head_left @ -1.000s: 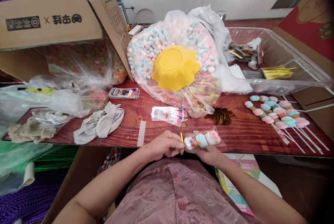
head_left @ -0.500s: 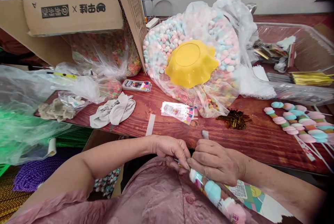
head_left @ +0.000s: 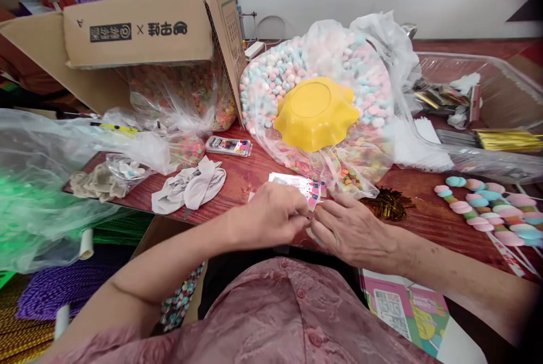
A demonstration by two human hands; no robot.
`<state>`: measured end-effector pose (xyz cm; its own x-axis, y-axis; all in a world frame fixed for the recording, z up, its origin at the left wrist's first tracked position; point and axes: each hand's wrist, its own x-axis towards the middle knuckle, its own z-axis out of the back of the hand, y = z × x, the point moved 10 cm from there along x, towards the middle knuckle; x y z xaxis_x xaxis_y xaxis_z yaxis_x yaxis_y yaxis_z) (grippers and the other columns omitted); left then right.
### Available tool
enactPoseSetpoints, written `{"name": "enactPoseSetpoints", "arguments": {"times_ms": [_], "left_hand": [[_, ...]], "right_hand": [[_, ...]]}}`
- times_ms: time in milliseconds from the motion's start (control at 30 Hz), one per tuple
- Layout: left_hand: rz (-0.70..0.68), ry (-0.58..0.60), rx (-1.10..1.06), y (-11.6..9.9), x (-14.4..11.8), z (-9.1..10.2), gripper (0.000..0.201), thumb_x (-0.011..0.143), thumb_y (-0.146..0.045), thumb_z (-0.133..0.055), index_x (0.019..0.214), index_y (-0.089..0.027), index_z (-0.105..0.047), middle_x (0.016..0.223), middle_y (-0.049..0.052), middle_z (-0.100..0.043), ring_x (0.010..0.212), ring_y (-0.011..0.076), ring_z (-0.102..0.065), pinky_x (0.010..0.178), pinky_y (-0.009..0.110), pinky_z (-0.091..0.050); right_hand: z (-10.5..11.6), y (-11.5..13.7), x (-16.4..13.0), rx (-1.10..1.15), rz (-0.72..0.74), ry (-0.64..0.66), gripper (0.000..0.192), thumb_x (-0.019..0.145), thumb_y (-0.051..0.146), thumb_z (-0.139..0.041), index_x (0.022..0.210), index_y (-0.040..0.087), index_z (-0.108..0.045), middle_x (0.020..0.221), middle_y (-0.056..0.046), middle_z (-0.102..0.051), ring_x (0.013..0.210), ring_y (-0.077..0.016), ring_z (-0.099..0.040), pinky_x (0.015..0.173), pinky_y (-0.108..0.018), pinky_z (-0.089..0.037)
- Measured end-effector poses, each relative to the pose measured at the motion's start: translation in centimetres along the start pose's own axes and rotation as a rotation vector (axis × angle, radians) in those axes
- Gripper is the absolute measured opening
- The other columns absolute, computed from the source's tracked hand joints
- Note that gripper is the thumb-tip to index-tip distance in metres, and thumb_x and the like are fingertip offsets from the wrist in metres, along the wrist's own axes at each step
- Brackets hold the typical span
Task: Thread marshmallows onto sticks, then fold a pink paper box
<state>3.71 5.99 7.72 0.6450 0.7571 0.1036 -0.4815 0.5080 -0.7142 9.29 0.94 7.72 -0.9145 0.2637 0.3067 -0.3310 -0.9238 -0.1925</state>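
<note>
Hands at the sticker sheet.
Our left hand (head_left: pixel 271 214) and right hand (head_left: pixel 352 231) meet fingertip to fingertip over the stickers (head_left: pixel 302 185), fingers bunched; whether anything is pinched, we cannot tell.

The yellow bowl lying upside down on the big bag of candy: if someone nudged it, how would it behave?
The yellow bowl looks like thin plastic, so probably light. It rests tilted on the soft, lumpy candy bag, so a nudge would likely make it slide or tip off. Its wavy rim should stop it rolling far.
</note>
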Motion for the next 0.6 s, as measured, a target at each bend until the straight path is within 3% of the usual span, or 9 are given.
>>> {"name": "enactPoseSetpoints", "arguments": {"times_ms": [33,100,233,333,433,533,600], "left_hand": [[-0.074,-0.067,0.054,-1.3,-0.7,0.1,0.019,0.082,-0.018,-0.055,0.067,-0.012,-0.066,0.067,0.003,-0.060,0.066,0.0125,-0.051,0.065,0.025,-0.040],[-0.168,-0.027,-0.023,-2.4,-2.0,-2.0,0.016,0.082,-0.024,-0.061,0.079,-0.011,-0.070,0.070,0.004,-0.062,0.067,0.0130,-0.053,0.066,0.025,-0.042],[-0.019,0.144,-0.281,0.5,-2.3,-6.7,0.042,0.078,-0.026,-0.070,0.119,-0.020,-0.066,0.097,0.003,-0.066,0.080,0.0140,-0.059,0.074,0.025,-0.047],[-0.047,0.071,-0.275,1.4,-1.5,-6.7,0.044,0.078,-0.015,-0.064,0.121,-0.023,-0.066,0.129,0.010,-0.055,0.113,0.0217,-0.056,0.098,0.035,-0.045],[-0.145,0.007,-0.140,0.7,-0.7,-6.2,0.043,0.080,-0.010,-0.055,0.118,-0.025,-0.068,0.139,0.011,-0.045,0.131,0.0267,-0.043,0.110,0.044,-0.035],[-0.131,-0.019,-0.091,0.8,0.4,-6.1,0.040,0.085,-0.011,-0.049,0.119,-0.024,-0.068,0.135,0.012,-0.047,0.128,0.0267,-0.044,0.108,0.044,-0.038],[-0.091,-0.074,-0.119,1.0,1.1,-5.6,0.042,0.088,-0.016,-0.050,0.128,-0.023,-0.062,0.135,0.014,-0.046,0.127,0.0277,-0.045,0.107,0.044,-0.039]], "right_hand": [[0.1,-0.7,0.0,0.003,-0.050,-0.005,0.020,0.090,0.011,-0.044,0.075,0.017,-0.057,0.070,-0.005,-0.055,0.067,-0.0181,-0.044,0.063,-0.034,-0.029],[0.6,-1.9,-0.2,0.081,-0.176,-0.066,0.020,0.090,0.012,-0.042,0.074,0.016,-0.055,0.069,-0.006,-0.054,0.068,-0.0182,-0.045,0.061,-0.033,-0.031],[0.1,-3.9,-2.2,0.437,-0.500,-0.247,0.019,0.092,0.012,-0.043,0.075,0.018,-0.050,0.066,0.000,-0.052,0.062,-0.0126,-0.047,0.058,-0.027,-0.035],[-1.5,-4.7,-4.4,0.645,-0.714,-0.316,0.021,0.094,0.014,-0.045,0.075,0.019,-0.049,0.063,0.003,-0.050,0.056,-0.0098,-0.047,0.053,-0.023,-0.036],[0.1,-4.7,-5.5,0.553,-0.691,-0.406,0.015,0.091,0.014,-0.049,0.078,0.021,-0.053,0.066,0.001,-0.052,0.058,-0.0129,-0.050,0.056,-0.027,-0.039],[2.7,-3.4,-5.2,0.432,-0.513,-0.461,0.013,0.088,0.011,-0.050,0.086,0.023,-0.056,0.071,-0.002,-0.058,0.065,-0.0171,-0.054,0.062,-0.031,-0.042],[2.7,-2.4,-4.6,0.481,-0.438,-0.422,0.016,0.087,0.009,-0.047,0.087,0.022,-0.055,0.072,-0.003,-0.058,0.066,-0.0171,-0.054,0.062,-0.031,-0.042]]}}
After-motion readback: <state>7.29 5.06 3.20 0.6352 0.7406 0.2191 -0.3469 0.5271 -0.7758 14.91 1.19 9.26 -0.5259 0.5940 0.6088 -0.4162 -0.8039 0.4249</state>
